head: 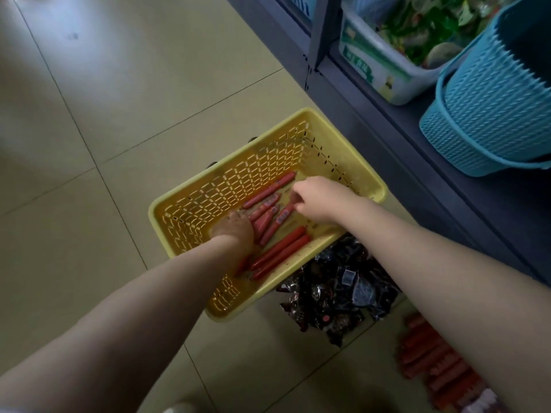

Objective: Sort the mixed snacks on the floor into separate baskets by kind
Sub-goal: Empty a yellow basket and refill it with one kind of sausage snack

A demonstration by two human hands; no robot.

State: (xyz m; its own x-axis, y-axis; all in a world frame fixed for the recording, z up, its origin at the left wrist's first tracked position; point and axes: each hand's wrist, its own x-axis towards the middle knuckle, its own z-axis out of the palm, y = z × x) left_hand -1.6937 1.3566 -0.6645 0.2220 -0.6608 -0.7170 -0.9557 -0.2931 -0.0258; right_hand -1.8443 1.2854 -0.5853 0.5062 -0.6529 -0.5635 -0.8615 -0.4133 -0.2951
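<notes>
Sausages [269, 225] in red wrappers lie side by side on the bottom of a yellow basket [185, 201] that stands on the tiled floor [89, 144]. Both hands are inside the basket. The left hand [235, 231] lies flat on the sausages with its fingers stretched out over them, gripping nothing. The right hand [316, 201] has its fingers curled and pinches the end of one sausage [284, 216] near the middle of the row. Just beside the basket's near edge sits a heap of dark packets [340, 290], touching the rim. Further right on the floor lies a pile of more red sausages [435, 362], apart from the basket. On a dark shelf [417, 162] at the upper right stand a blue woven basket [489, 114] and a white bin [384, 73] holding green packets [429, 28].
</notes>
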